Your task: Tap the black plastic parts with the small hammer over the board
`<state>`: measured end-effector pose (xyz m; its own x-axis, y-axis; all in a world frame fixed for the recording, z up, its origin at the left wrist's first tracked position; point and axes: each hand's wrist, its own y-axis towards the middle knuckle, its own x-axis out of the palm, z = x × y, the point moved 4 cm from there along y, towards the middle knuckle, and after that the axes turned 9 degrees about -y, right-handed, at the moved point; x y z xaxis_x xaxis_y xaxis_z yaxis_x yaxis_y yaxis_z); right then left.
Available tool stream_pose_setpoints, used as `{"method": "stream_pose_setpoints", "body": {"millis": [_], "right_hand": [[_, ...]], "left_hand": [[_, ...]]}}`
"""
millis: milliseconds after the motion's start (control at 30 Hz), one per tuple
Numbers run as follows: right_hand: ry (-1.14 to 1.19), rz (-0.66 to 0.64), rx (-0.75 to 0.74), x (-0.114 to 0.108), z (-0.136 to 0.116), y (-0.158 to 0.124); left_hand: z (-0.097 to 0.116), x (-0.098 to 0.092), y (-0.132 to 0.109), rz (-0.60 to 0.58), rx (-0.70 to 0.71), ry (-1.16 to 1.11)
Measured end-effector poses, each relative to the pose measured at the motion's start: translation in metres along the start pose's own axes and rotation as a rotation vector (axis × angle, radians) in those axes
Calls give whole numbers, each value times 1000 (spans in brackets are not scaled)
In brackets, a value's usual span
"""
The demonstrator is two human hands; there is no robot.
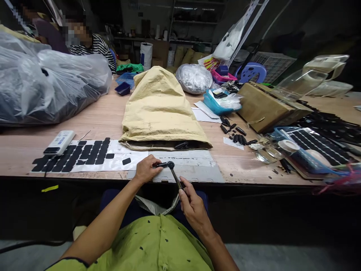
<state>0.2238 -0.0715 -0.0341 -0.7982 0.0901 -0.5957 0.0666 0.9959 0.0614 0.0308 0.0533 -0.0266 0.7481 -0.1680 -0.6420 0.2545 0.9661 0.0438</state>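
Observation:
Over the table's front edge, a slim black jointed rod (171, 165) with a round knob at its bend is held between both hands. My left hand (148, 169) is closed round its shorter arm. The longer, shinier arm slants down into my right hand (192, 203), pinched between thumb and fingers. Beneath them lies a grey sheet (197, 165). Just beyond, a tan woven sack (163, 109) lies with its mouth toward me, and black pieces (182, 145) show in the opening. A loose black rounded patch (126, 161) is left of my left hand.
On the left, a white device (59, 143) sits by rows of black patches (91, 152), with a big plastic bag (50, 82) behind. To the right are loose black parts (239, 139), a blue basket (221, 103), a cardboard box (270, 105) and a clear jar (267, 154). Two people sit at back left.

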Motion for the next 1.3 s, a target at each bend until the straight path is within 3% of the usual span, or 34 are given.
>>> {"method": "stream_pose_setpoints", "body": {"millis": [100, 333, 733, 867, 1033, 1300], "right_hand": [[-48, -63, -38, 6, -7, 4], [-144, -45, -177, 11, -18, 14], [-123, 45, 12, -9, -12, 15], [-119, 73, 20, -12, -9, 8], [-69, 13, 27, -5, -12, 6], [-80, -29, -33, 2, -24, 7]], "left_hand": [[-2, 1, 1, 2, -12, -3], [0, 0, 1, -13, -23, -8], [4, -1, -2, 33, 24, -19], [4, -1, -3, 23, 31, -19], [4, 0, -3, -9, 33, -36], [9, 2, -4, -16, -87, -76]]}}
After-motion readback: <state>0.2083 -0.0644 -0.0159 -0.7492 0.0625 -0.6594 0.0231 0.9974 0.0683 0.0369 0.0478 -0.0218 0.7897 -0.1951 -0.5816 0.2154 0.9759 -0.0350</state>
